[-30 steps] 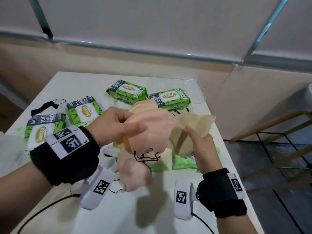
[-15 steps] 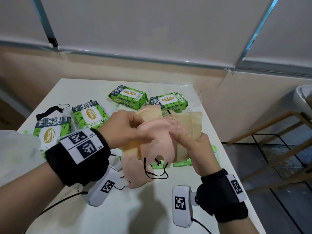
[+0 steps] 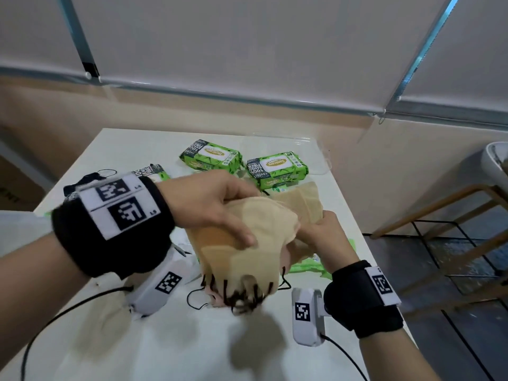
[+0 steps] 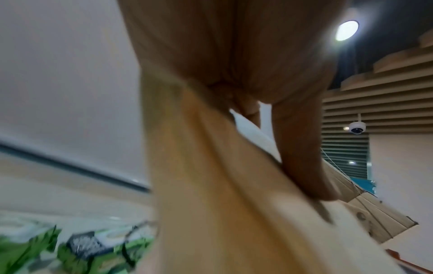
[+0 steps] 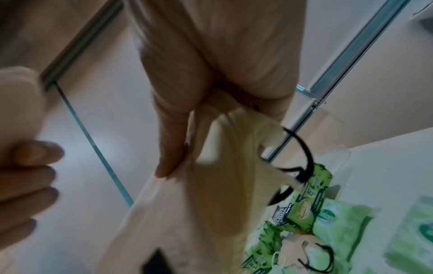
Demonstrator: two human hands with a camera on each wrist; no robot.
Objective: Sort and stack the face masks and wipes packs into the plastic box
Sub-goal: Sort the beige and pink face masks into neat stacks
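A bundle of beige and pink face masks [image 3: 248, 251] with black ear loops hangs above the white table [image 3: 154, 347]. My left hand [image 3: 217, 213] grips it from the left with the thumb across the top mask; in the left wrist view the thumb [image 4: 302, 153] presses the beige fabric [image 4: 222, 204]. My right hand [image 3: 321, 235] pinches the bundle's right edge, and the right wrist view shows its fingers closed on the masks [image 5: 225, 166]. Two green wipes packs [image 3: 211, 156] [image 3: 276, 169] lie near the clear plastic box [image 3: 316, 149] at the back.
More green wipes packs [image 3: 149, 171] sit partly hidden behind my left wrist, and another [image 3: 316, 266] under the bundle. A black mask [image 3: 90, 178] lies at the table's left edge. A wooden stool [image 3: 453, 215] stands on the floor right of the table.
Both hands have drawn the masks together into one bundle, now with a beige mask on top instead of the pink one. The view has moved closer to the table.
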